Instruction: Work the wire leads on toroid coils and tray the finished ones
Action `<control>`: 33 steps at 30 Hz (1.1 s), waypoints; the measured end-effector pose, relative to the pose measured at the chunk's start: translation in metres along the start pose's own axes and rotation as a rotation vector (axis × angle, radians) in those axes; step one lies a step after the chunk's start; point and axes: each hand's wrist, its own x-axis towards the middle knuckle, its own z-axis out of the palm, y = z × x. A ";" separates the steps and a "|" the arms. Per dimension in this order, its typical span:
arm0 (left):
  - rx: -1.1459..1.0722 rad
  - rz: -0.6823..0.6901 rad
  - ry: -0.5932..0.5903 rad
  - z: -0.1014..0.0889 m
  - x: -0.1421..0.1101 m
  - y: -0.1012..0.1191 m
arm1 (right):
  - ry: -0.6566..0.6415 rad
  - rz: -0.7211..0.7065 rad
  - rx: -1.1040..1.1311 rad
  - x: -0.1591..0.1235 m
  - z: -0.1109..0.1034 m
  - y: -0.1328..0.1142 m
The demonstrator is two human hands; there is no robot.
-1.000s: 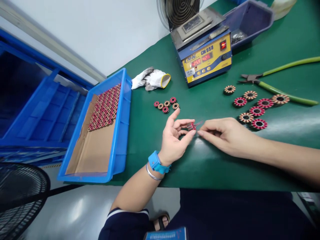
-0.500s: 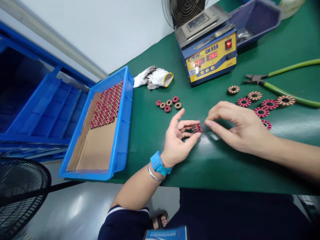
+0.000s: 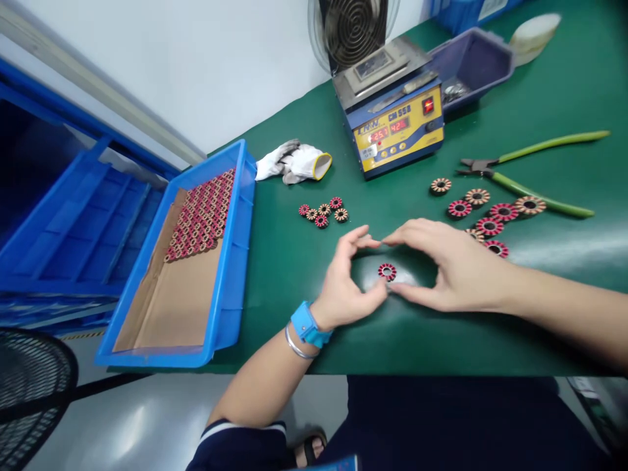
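Red-wound ring point(image 3: 381, 271), pinched in left hand point(image 3: 350, 288) moments ago, now apparently lies released on desk point(image 3: 289, 320); handling seems paused. Left grip, right hand point(image 3: 461, 271) curve wide around it, seemingly holding nothing.

White gloves point(image 3: 300, 161) lie near the wall point(image 3: 220, 65) — a black fan point(image 3: 36, 376) stands lower left.

Bright light, whitish glare on the green tabletop point(image 3: 289, 288), shiny patch on the grey floor point(image 3: 132, 425), slight blur, stretched edges
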 end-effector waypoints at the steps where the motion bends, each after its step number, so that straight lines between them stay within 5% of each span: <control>1: -0.014 0.012 0.074 -0.005 0.002 -0.001 | -0.051 -0.018 -0.033 0.000 0.005 -0.001; 6: -0.105 -0.041 0.334 -0.015 0.009 -0.008 | -0.188 -0.139 -0.232 0.001 0.014 0.000; 11: -0.018 -0.061 0.480 -0.015 0.013 -0.011 | -0.014 -0.147 -0.523 -0.006 -0.007 0.003; 13: 0.101 -0.078 0.586 -0.021 0.016 -0.013 | 0.025 -0.185 -0.457 -0.009 -0.008 -0.001; 16: 0.306 -0.161 0.696 -0.035 0.023 -0.018 | -0.093 -0.249 -0.215 -0.014 0.007 -0.009; 20: 0.486 -0.312 0.677 -0.049 0.030 -0.026 | -0.216 -0.222 -0.116 -0.017 0.030 -0.007; 33: 0.638 -0.355 0.580 -0.050 0.041 -0.034 | -0.098 0.366 -0.377 0.006 0.035 0.022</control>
